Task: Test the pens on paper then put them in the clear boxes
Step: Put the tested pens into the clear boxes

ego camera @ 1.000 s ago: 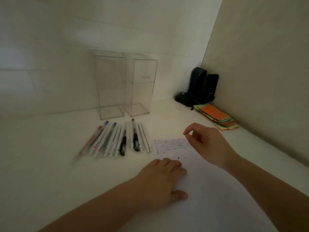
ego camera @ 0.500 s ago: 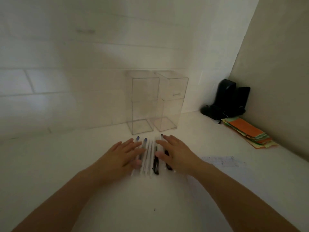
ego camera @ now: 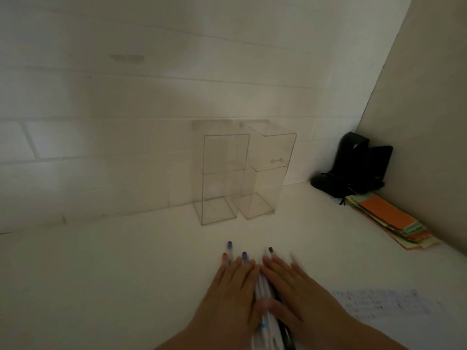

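Several white pens (ego camera: 264,289) lie bunched on the white desk, with blue, red and black caps poking out past my fingertips. My left hand (ego camera: 231,296) lies flat over the left side of the bunch, fingers straight. My right hand (ego camera: 293,294) lies flat over the right side, fingers straight. The two hands press the pens together between them. Two tall clear boxes (ego camera: 219,178) (ego camera: 267,170) stand empty side by side behind the pens, against the wall. The test paper (ego camera: 384,305) with scribbled marks lies to the right of my right hand.
A black device (ego camera: 353,162) sits in the back right corner. A stack of coloured paper slips (ego camera: 389,218), orange on top, lies along the right wall. A white tiled wall closes the back of the desk.
Both hands have slid closer together over the pens, squeezing the row into a tighter bunch. The view has shifted a little so the boxes sit further right.
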The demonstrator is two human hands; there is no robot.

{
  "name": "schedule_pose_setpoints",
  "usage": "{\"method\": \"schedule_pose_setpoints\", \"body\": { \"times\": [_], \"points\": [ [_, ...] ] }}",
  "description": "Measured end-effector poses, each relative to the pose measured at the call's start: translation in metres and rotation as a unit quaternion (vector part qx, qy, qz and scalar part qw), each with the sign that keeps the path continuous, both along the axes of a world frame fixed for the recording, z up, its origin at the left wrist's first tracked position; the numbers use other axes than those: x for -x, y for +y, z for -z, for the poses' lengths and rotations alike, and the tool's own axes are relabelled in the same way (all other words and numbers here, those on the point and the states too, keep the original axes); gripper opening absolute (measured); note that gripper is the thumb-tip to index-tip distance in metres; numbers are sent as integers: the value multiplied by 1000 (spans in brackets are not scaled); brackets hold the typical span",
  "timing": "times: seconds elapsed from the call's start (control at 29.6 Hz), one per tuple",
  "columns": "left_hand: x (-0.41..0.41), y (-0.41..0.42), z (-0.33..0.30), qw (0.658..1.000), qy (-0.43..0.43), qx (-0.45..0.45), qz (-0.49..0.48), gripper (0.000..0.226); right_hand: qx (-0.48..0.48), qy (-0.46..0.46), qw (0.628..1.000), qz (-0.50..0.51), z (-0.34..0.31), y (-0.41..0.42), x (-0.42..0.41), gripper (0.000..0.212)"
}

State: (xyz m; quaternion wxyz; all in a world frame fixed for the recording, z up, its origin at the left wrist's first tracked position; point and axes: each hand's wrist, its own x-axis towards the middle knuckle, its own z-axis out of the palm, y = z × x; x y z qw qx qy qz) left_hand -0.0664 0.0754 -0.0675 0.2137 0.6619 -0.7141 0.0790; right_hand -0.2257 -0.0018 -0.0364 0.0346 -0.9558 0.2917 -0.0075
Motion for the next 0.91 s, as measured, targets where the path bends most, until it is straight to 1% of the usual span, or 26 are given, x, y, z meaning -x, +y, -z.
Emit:
{"method": "schedule_pose_setpoints", "body": {
  "times": [0.07,0.14,0.17,0.2,0.24,0.27,0.34,0.41,0.47,0.54,0.61,0.68,0.74,0.78,0.85,0.91],
  "points": [
    [14,3,7,998,-13,53,-7,66,-6,28,999,25,3,4,12,56],
    [24,4,10,996,-22,90,-15,65,-15,42,998,39,4,6,18,55],
    [26,4,11,994,-22,101,-23,65,-34,44,998,41,3,8,20,55],
    [26,6,9,996,-9,85,-32,64,-65,42,996,41,-2,10,18,56],
    [24,7,8,997,4,65,-37,61,-77,22,996,26,-4,10,17,58],
    [21,7,4,998,15,53,-38,55,-64,-9,998,-3,-6,5,16,58],
    [10,1,-11,997,52,44,-38,42,-102,-53,993,-12,-19,0,17,53],
    [-10,-12,-32,985,145,89,-38,43,-121,-123,985,18,-38,-14,14,53],
    [-33,-27,-57,957,236,154,-69,42,-141,-202,967,60,-57,-35,4,59],
    [-54,-43,-73,919,318,196,-129,47,-179,-282,935,121,-66,-66,-13,68],
    [-72,-60,-78,891,392,164,-160,67,-257,-337,887,185,-73,-96,-33,81],
    [-87,-77,-73,873,458,87,-143,89,-336,-371,841,206,-76,-122,-49,93],
    [-96,-88,-72,865,490,37,-102,99,-369,-389,820,200,-75,-140,-60,99],
    [-98,-92,-72,862,501,29,-77,97,-385,-396,812,188,-73,-146,-64,98],
    [-96,-96,-75,852,521,29,-51,84,-403,-409,800,173,-70,-150,-70,83],
    [-95,-95,-72,857,513,32,-43,76,-377,-429,803,173,-65,-145,-70,66]
  ]
}}
